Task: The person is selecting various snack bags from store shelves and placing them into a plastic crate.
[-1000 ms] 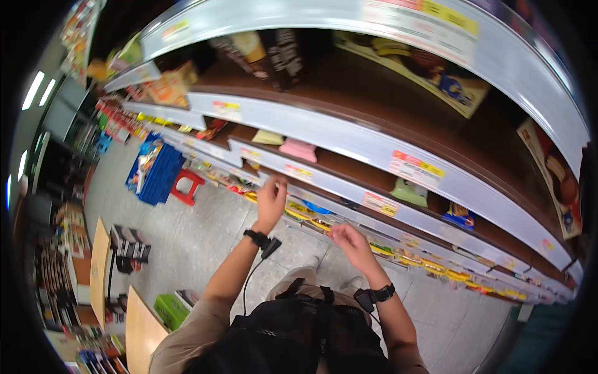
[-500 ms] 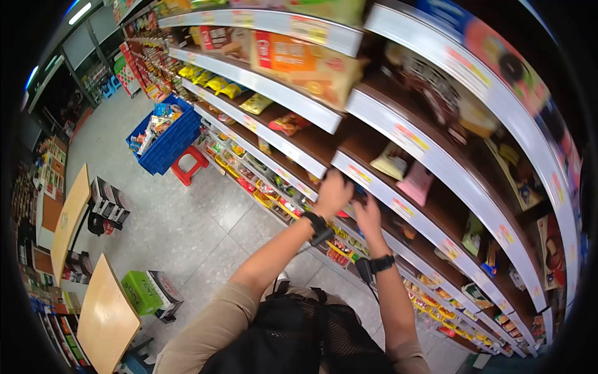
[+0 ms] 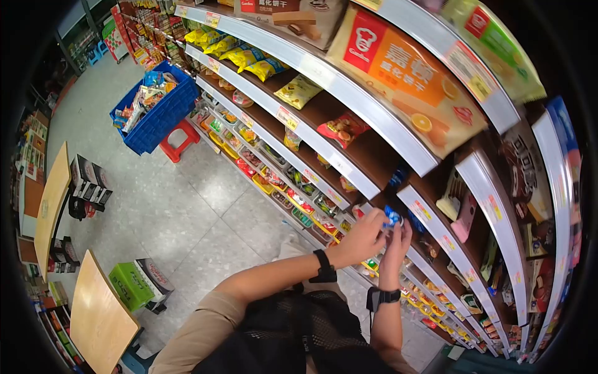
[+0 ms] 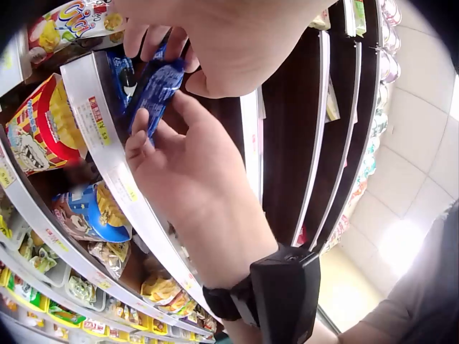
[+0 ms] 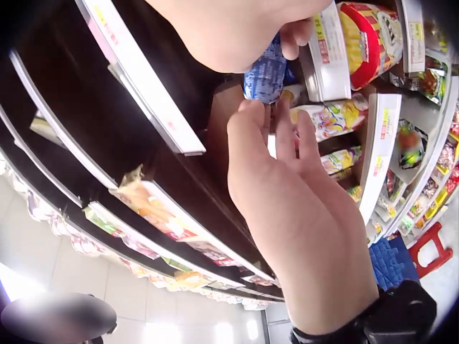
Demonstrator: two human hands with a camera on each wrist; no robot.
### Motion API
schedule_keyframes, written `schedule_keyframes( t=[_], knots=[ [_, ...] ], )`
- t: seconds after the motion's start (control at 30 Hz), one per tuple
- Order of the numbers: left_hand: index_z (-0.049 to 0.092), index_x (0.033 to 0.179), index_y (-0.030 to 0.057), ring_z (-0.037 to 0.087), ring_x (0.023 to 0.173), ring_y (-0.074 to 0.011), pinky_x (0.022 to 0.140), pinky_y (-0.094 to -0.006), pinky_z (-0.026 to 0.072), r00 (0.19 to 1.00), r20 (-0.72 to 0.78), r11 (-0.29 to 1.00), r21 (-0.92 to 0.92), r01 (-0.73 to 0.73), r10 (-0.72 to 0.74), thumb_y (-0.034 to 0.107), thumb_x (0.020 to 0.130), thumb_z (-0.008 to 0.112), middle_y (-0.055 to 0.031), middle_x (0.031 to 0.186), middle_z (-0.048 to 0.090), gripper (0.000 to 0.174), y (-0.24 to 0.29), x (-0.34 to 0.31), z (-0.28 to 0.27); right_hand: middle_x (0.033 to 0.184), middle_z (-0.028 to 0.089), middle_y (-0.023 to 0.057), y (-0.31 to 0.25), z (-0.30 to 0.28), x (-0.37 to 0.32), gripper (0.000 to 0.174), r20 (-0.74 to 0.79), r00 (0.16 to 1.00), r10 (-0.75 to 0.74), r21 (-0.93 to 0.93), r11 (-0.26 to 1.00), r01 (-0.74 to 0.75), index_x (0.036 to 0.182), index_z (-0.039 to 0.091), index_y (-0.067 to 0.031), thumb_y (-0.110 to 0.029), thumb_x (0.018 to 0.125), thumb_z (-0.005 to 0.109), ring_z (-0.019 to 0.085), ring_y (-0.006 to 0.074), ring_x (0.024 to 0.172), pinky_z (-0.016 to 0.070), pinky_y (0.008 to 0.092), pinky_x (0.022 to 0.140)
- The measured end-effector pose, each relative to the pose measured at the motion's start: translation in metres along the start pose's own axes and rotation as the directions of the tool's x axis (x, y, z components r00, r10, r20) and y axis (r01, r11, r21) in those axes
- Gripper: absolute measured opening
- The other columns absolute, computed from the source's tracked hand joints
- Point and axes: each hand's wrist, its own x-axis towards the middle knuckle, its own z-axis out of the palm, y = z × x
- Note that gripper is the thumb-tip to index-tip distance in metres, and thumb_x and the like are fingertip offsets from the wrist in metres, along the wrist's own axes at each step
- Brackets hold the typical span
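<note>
In the head view, a small shiny blue snack packet [image 3: 392, 216] is between both hands, just in front of a shelf. My right hand [image 4: 197, 147] holds the packet [image 4: 159, 89] with thumb and curled fingers in the left wrist view. My left hand [image 5: 287, 179] pinches the other end of the packet [image 5: 265, 75] with its fingertips in the right wrist view. From the head view, the left hand [image 3: 362, 239] and right hand [image 3: 395, 249] meet at the packet. Fingers cover part of it. Another dark blue packet [image 4: 120, 75] lies on the shelf beside it.
Tiered shelves carry yellow snack bags [image 3: 261, 65], a large orange wafer bag [image 3: 408, 81] and a red packet [image 3: 342, 128]. A blue crate [image 3: 156, 118] of snacks stands on a red stool [image 3: 180, 142]. Wooden tables [image 3: 103, 311] and a green box [image 3: 129, 285] are at left.
The view has turned toward the shelves on the left. Both hands, apart at first, came together at the shelf and now hold the blue packet out in front of it.
</note>
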Motion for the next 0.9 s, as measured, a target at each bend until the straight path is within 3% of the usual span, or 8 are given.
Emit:
schedule_keyframes(
  t=[0.2,0.27,0.3,0.47,0.53,0.6,0.73,0.9],
  knots=[
    [0.058,0.092,0.0062,0.052,0.090,-0.0297,0.077,-0.0375,0.0445,0.989,0.054,0.986,0.080,-0.145,0.140,0.009,0.081,0.066,-0.0130,0.097,0.048,0.014,-0.002,-0.005,-0.076,0.109,0.058,0.0048,0.007,0.063,-0.042,0.035,0.039,0.991,0.127,0.214,0.968,-0.133,0.128,0.050,-0.0058,-0.028,0.100,0.050,0.058,0.0113,0.090,0.0476,0.0243,0.078],
    [0.059,0.093,0.0075,0.049,0.087,-0.0277,0.076,-0.0359,0.0428,0.982,0.119,0.986,0.063,-0.152,0.144,0.011,0.082,0.068,-0.0108,0.094,0.046,0.015,-0.009,-0.008,-0.141,0.115,0.060,0.0048,0.003,0.103,-0.058,0.041,0.403,0.751,0.523,0.226,0.738,-0.635,0.128,0.050,-0.0067,-0.035,0.100,0.043,0.061,0.0140,0.101,0.0508,0.0273,0.084],
    [0.060,0.095,0.0075,0.048,0.085,-0.0271,0.074,-0.0357,0.0418,0.983,0.148,0.991,0.060,-0.117,0.107,0.013,0.083,0.068,-0.0099,0.093,0.044,0.015,-0.014,-0.008,-0.166,0.108,0.063,-0.0004,0.003,0.113,-0.051,0.040,0.605,0.556,0.570,0.086,0.648,-0.757,0.126,0.051,-0.0096,-0.038,0.100,0.042,0.064,0.0089,0.088,0.0523,0.0213,0.067],
    [0.060,0.094,0.0067,0.048,0.086,-0.0269,0.074,-0.0354,0.0424,0.999,-0.034,0.982,0.182,0.042,-0.037,0.011,0.084,0.068,-0.0101,0.092,0.043,0.013,-0.045,0.012,-0.306,0.101,0.063,0.0038,0.026,0.251,-0.037,0.040,0.814,0.284,0.507,-0.228,0.728,-0.646,0.129,0.048,-0.0071,-0.033,0.098,0.048,0.060,0.0099,0.068,0.0467,0.0217,0.054],
    [0.056,0.090,0.0067,0.049,0.085,-0.0212,0.075,-0.0320,0.0430,0.869,-0.479,0.934,0.238,0.265,-0.124,0.008,0.086,0.067,-0.0083,0.091,0.046,0.012,-0.055,0.019,-0.390,0.098,0.064,0.0075,0.005,0.357,-0.038,0.041,0.877,0.185,0.443,-0.286,0.791,-0.541,0.130,0.046,-0.0038,-0.029,0.098,0.050,0.057,0.0111,0.062,0.0459,0.0242,0.052],
    [0.053,0.095,0.0067,0.050,0.085,-0.0173,0.075,-0.0292,0.0433,0.799,-0.579,0.936,0.167,0.309,-0.161,0.006,0.088,0.065,-0.0071,0.090,0.049,0.014,-0.072,0.009,-0.407,0.102,0.063,0.0102,-0.006,0.394,-0.037,0.045,0.918,0.054,0.393,-0.321,0.816,-0.481,0.137,0.040,-0.0028,-0.023,0.098,0.051,0.058,0.0123,0.064,0.0475,0.0249,0.058],
    [0.041,0.111,0.0062,0.054,0.090,-0.0095,0.074,-0.0222,0.0448,0.513,-0.681,0.848,-0.353,0.395,-0.522,0.005,0.094,0.059,-0.0062,0.096,0.056,0.025,-0.099,-0.001,-0.504,0.100,0.062,0.0099,-0.002,0.534,-0.039,0.042,0.940,0.167,0.298,-0.211,0.891,-0.403,0.134,0.040,-0.0040,-0.016,0.097,0.057,0.056,0.0103,0.065,0.0466,0.0242,0.060],
    [0.036,0.132,0.0068,0.059,0.105,-0.0145,0.090,-0.0286,0.0502,0.412,-0.700,0.812,-0.519,0.266,-0.583,0.007,0.095,0.060,-0.0096,0.110,0.061,0.045,-0.135,-0.011,-0.559,0.094,0.064,0.0071,0.007,0.604,-0.045,0.026,0.941,0.155,0.301,-0.246,0.922,-0.299,0.114,0.047,-0.0035,-0.015,0.095,0.060,0.056,0.0091,0.066,0.0439,0.0219,0.061]
  ],
)
